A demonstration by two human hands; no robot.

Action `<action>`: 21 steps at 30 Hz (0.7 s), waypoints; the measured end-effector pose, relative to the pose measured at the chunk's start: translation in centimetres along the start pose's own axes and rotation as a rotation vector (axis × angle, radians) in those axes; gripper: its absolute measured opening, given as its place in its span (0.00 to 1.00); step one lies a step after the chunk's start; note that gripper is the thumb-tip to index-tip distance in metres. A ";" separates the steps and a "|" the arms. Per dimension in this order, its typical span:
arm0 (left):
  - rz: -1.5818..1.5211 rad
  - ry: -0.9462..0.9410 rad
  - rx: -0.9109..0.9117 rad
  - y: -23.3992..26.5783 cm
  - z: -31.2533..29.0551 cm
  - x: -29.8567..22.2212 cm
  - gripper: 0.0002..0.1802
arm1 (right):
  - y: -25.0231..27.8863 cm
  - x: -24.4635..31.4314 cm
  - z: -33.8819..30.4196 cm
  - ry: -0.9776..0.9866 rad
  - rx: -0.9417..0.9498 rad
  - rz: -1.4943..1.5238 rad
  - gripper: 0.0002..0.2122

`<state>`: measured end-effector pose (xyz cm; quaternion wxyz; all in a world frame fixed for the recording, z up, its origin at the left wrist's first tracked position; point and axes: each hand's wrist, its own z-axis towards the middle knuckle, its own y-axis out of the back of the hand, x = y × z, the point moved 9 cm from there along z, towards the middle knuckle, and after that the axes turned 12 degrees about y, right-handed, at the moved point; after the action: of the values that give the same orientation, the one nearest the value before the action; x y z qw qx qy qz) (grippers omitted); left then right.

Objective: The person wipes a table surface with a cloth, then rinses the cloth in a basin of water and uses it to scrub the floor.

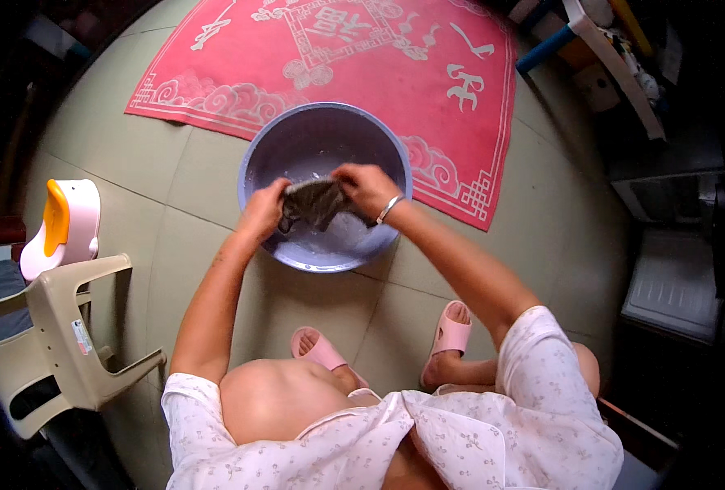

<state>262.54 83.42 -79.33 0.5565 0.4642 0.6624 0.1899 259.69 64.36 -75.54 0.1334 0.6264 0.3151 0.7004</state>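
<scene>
The fingers of the left hand [262,214] are closed in a pinch on one end of a dark grey-green cloth [315,204], and those of the right hand [369,191] grip its other end. The limp, crumpled fabric hangs between them with a paler upper edge, over the opening of a round, lilac plastic basin [277,151] whose smooth inside shows glints and white flecks. A shiny silver-coloured bangle [389,209] circles the right wrist. Cloth and hands hide part of the basin's interior; the basin in turn covers a stretch of the edge of a flat red mat [452,135] with pale scrollwork. Pink open-toed slippers [320,349] rest on greyish floor tiles [203,181]. To the left stands a beige moulded-plastic chair [64,343], near a pink-and-orange plastic child's seat [81,224].
</scene>
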 end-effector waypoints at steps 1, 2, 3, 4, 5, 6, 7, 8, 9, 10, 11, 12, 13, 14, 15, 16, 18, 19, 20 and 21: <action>-0.151 -0.058 -0.076 1.7 0.0 -0.8 0.10 | 2.0 0.5 0.6 0.024 -0.038 0.060 0.09; -0.285 -0.030 -0.041 2.6 0.3 -0.5 0.09 | 3.7 1.3 1.1 0.055 -0.070 0.078 0.09; -0.424 -0.007 -0.002 3.2 0.8 -0.6 0.08 | 5.3 2.0 1.4 0.081 -0.103 0.089 0.10; -0.523 0.000 0.032 4.1 0.6 -1.7 0.09 | 6.4 2.1 1.6 0.027 -0.131 0.133 0.10; -0.598 -0.007 0.021 4.9 0.7 -2.2 0.09 | 7.5 2.7 1.7 0.017 -0.158 0.172 0.10; -0.684 0.006 0.040 5.3 0.8 -2.8 0.11 | 8.1 2.7 1.9 0.035 -0.189 0.209 0.11; -0.771 0.020 0.060 5.6 0.9 -3.3 0.12 | 8.7 2.8 2.0 0.053 -0.220 0.246 0.12; -0.773 0.018 0.061 5.8 0.8 -4.1 0.12 | 8.9 2.8 1.9 0.052 -0.220 0.243 0.12; -0.873 0.043 0.065 6.2 0.5 -4.8 0.14 | 9.3 3.2 1.8 0.038 -0.234 0.202 0.13; -0.972 0.068 0.070 6.3 0.4 -5.0 0.15 | 9.5 3.5 1.7 0.024 -0.249 0.161 0.16; -0.972 0.070 0.069 6.1 0.7 -4.5 0.15 | 9.2 3.5 1.6 0.024 -0.247 0.163 0.16; -0.942 0.076 0.068 5.8 1.2 -3.9 0.16 | 8.7 3.6 1.4 -0.003 -0.207 0.093 0.19; -0.913 0.083 0.069 5.3 1.5 -3.4 0.18 | 7.9 3.5 1.2 -0.031 -0.166 0.024 0.23; -0.876 0.114 0.066 4.6 1.6 -2.7 0.19 | 6.7 3.0 0.8 -0.059 -0.146 0.054 0.27; -0.841 0.141 0.067 3.7 1.6 -2.4 0.19 | 5.3 1.8 0.1 -0.139 -0.112 0.083 0.29; -0.737 0.167 0.070 2.8 1.5 -1.2 0.23 | 3.9 2.2 -0.7 -0.177 -0.019 0.035 0.28; -0.392 0.176 0.058 1.9 1.1 -1.4 0.28 | 1.3 1.9 -2.4 -0.183 0.158 -0.106 0.24; -0.152 0.156 0.038 1.8 0.4 -2.9 0.29 | -0.4 0.6 -3.3 -0.150 0.243 -0.195 0.23; -0.147 0.148 0.036 1.3 0.0 -2.7 0.27 | -2.1 -0.1 -3.8 -0.132 0.257 -0.170 0.19; -0.019 0.082 0.027 0.8 -0.1 -1.7 0.24 | -3.5 0.0 -4.0 -0.120 0.311 -0.219 0.18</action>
<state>262.73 82.46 -77.73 0.5242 0.4572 0.6916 0.1946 255.14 65.96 -77.75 0.1292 0.6422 0.4773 0.5858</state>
